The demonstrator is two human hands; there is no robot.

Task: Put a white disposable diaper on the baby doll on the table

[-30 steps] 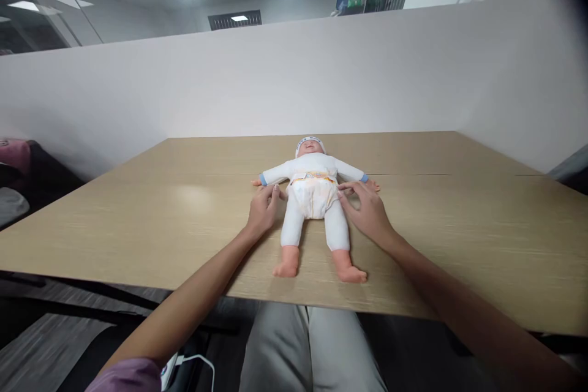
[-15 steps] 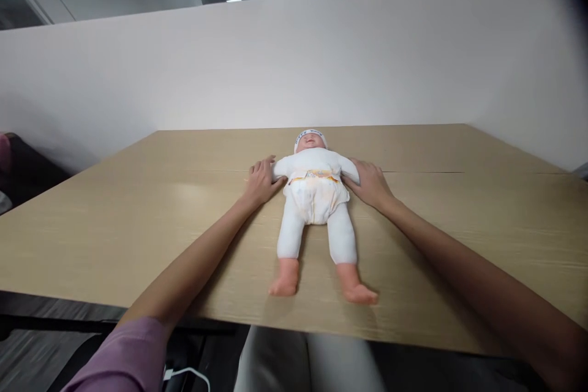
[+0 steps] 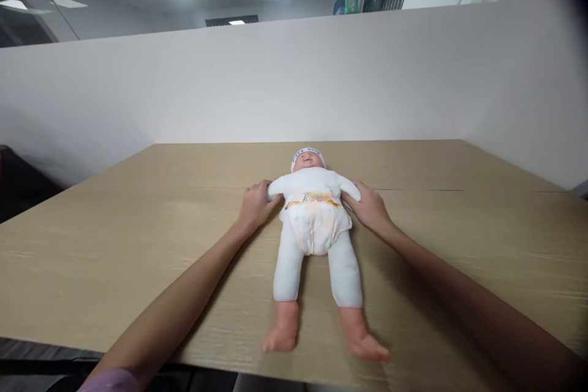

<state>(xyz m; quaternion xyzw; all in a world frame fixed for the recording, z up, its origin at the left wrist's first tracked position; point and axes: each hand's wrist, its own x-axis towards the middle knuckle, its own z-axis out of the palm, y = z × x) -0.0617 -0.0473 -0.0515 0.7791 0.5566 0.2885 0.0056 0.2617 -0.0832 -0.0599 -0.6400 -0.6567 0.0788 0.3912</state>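
A baby doll (image 3: 307, 180) lies on its back on the wooden table, its head toward the far wall and its bare feet toward me. It has a white cloth body, a white printed headband (image 3: 307, 151) and a white diaper (image 3: 316, 226) with an orange-edged, patterned waistband. My left hand (image 3: 257, 203) is closed around the end of the doll's arm on the left side. On the other side, my right hand (image 3: 371, 207) grips the opposite arm end, thumb on the near side. Both doll arms are spread outward, their tips partly hidden by my fingers.
The light wooden table (image 3: 138, 245) spans most of the view, with a thin seam across it. A white partition (image 3: 229, 86) rises behind it. A dark object (image 3: 22, 184) stands beyond the left edge. Green and blue packages (image 3: 351, 2) show above the partition.
The view has tilted up, so the table and doll appear lower. My left fingers, looser before, are now wrapped around the doll's arm end. My right hand keeps its hold.
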